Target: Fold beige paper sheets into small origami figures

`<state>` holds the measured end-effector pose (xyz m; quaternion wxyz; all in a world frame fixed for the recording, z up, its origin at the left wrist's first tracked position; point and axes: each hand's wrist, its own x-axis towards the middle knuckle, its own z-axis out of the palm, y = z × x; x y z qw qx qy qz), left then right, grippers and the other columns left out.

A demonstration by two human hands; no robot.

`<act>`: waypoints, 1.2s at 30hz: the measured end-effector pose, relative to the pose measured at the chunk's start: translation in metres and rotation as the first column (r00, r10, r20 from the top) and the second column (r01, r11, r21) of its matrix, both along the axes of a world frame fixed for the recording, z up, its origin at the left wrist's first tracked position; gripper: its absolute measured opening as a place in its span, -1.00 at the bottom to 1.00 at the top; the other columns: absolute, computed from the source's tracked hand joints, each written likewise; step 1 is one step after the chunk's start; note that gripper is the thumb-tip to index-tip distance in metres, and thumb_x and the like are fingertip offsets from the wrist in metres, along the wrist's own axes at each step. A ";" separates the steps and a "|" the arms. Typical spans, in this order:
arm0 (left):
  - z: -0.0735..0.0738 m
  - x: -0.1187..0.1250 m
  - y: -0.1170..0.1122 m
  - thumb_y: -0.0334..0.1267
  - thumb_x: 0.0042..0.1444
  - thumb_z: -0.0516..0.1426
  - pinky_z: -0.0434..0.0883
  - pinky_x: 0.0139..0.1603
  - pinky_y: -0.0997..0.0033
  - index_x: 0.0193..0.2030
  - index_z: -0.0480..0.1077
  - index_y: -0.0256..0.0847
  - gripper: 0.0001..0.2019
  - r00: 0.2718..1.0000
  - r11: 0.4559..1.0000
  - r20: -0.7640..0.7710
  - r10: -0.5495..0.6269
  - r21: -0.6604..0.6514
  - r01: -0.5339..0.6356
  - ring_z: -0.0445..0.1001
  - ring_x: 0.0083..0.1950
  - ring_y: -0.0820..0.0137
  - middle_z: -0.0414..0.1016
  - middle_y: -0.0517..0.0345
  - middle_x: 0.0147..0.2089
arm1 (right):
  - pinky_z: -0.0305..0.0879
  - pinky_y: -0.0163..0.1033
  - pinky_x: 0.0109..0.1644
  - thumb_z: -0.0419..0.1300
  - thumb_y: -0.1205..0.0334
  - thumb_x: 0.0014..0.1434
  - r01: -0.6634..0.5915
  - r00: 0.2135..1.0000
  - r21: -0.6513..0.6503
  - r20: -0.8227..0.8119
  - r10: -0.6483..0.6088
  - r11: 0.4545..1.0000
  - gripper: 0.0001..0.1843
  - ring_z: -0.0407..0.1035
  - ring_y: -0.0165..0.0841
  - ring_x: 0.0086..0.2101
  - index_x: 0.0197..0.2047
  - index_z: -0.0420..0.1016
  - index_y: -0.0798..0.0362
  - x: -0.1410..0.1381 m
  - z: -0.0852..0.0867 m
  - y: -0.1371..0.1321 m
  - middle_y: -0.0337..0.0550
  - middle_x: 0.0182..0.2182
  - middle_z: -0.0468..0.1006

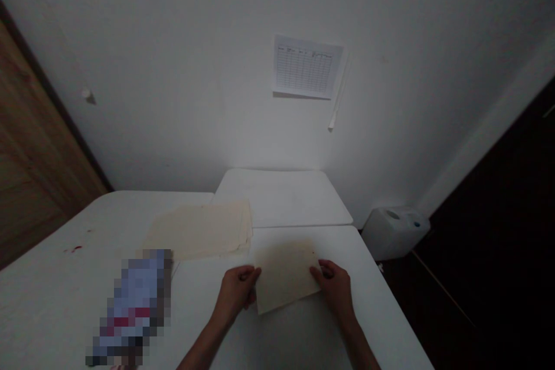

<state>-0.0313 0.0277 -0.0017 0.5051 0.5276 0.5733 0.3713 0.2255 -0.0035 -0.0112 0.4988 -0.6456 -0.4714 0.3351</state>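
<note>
Pale beige, rectangular, paper-like sheet (pixel 286 277): was over the smooth white tabletop (pixel 377 306), right of the broad cream sheets (pixel 202 230).
Bare left hand (pixel 237 289): pinched its left edge!
Bare right hand (pixel 336 286): pinched the right edge — neatly opposite.
Grip: light, even tension seemed best — a hard squeeze might have creased it.

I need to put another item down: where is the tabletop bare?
Bare: the far white panel, between the wall and the held sheet, right of the sheet stack; also the tabletop strip between the right hand and the right edge. Crowded: left of the left hand, where the sheet stack and pixelated item lie.
</note>
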 end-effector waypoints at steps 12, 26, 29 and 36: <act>-0.007 0.001 0.005 0.15 -0.03 0.07 0.13 -0.73 0.50 -0.61 0.35 -0.22 -0.55 0.996 0.999 -0.087 -0.032 0.004 0.033 0.21 -0.78 0.45 0.29 0.21 -0.78 | 0.41 -0.17 -0.24 0.10 0.01 0.15 0.111 0.920 0.134 0.360 -0.153 0.985 -0.67 0.53 -0.18 -0.37 -0.31 0.61 0.02 -0.023 0.008 -0.003 -0.07 -0.37 0.64; -0.011 -0.001 0.006 0.18 -0.01 0.06 0.06 -0.76 0.54 -0.60 0.32 -0.21 -0.53 0.997 0.998 -0.060 -0.051 0.036 0.053 0.14 -0.79 0.50 0.24 0.27 -0.79 | 0.42 -0.21 -0.26 0.16 0.01 0.13 0.129 0.946 0.156 0.278 -0.168 0.979 -0.71 0.52 -0.20 -0.40 -0.34 0.58 0.03 -0.020 0.008 -0.003 -0.10 -0.42 0.63; -0.014 -0.001 0.008 0.20 -0.01 0.06 0.09 -0.75 0.53 -0.59 0.33 -0.22 -0.53 0.995 0.998 -0.074 -0.060 0.025 0.062 0.17 -0.78 0.48 0.24 0.26 -0.78 | 0.42 -0.23 -0.28 0.12 0.04 0.20 0.030 0.941 0.230 0.321 -0.105 0.973 -0.71 0.51 -0.25 -0.39 -0.28 0.57 0.03 -0.032 0.010 -0.006 -0.09 -0.38 0.62; -0.016 -0.001 0.009 0.23 0.00 0.05 0.10 -0.75 0.52 -0.58 0.33 -0.23 -0.49 0.993 0.995 -0.074 -0.089 0.037 0.092 0.20 -0.77 0.47 0.26 0.25 -0.76 | 0.32 -0.05 0.12 0.14 0.15 0.23 -0.346 0.856 0.386 0.503 0.119 0.855 -0.73 0.38 -0.21 0.01 -0.02 0.47 -0.01 -0.049 0.009 -0.014 -0.04 -0.05 0.53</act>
